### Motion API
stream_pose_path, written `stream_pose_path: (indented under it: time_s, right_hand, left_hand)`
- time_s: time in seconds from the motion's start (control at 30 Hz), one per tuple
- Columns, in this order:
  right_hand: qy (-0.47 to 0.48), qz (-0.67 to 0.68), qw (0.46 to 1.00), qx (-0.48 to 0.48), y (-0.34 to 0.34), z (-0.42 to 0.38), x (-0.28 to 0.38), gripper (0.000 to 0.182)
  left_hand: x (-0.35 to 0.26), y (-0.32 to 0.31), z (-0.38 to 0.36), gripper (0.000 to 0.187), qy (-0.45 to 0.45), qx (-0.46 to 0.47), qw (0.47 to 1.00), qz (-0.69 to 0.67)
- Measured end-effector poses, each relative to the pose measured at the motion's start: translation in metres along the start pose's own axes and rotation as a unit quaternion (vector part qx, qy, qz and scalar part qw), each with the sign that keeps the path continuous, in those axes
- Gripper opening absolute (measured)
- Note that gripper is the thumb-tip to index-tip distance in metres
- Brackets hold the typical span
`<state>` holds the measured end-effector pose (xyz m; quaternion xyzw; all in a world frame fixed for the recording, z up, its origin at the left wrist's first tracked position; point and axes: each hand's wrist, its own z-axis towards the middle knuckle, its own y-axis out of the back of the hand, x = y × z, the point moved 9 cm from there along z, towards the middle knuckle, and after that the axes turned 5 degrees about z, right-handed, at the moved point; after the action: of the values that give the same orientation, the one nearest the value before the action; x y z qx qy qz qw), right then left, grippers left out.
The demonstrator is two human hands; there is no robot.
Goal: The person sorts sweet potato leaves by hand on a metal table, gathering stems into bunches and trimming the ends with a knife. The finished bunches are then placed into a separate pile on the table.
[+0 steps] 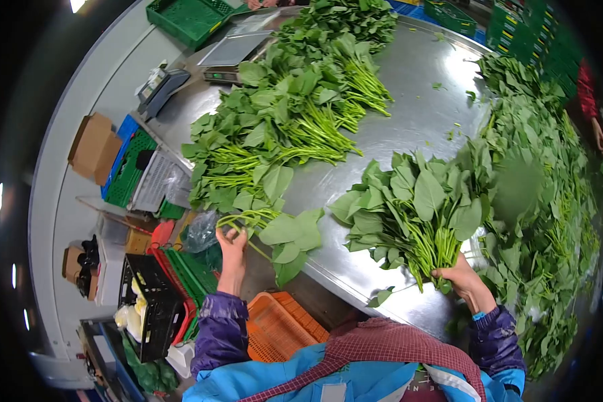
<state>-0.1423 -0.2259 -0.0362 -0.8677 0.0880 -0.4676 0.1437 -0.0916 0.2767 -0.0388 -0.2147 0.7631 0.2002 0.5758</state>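
Fingers (229, 233) of left hand (233, 249) pinching loose stems (248, 218) | right hand (463, 278) gripping bunch (415, 208) by stem ends | leaves fanning away across counter (415, 114)

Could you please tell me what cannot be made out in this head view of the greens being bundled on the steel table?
- Right hand: its fingers are buried in the stems of the leafy bunch.
- Scale: its display is too small to read.
- Another person's sleeve at the right edge: body cut off by the lens border.
- Orange crate: its contents are hidden by the table's edge and the person's body.
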Motion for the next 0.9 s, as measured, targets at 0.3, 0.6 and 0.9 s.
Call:
stream_pose_path:
  time_s: [0.3, 0.6, 0.9]
  right_hand:
    - [-0.001, 0.025, 1.000, 0.016, -0.001, 0.000, -0.003, 0.063]
    - [0.019, 0.034, 0.998, 0.054, 0.006, 0.008, -0.016, 0.063]
    - [0.019, -0.075, 0.992, 0.104, -0.017, -0.004, 0.010, 0.051]
  left_hand:
    - [-0.045, -0.023, 0.020, 0.013, -0.150, -0.026, 0.987, 0.044]
    - [-0.092, -0.264, -0.262, 0.035, -0.683, 0.494, 0.452, 0.292]
    - [-0.045, -0.342, -0.282, 0.077, -0.717, 0.450, 0.269, 0.459]
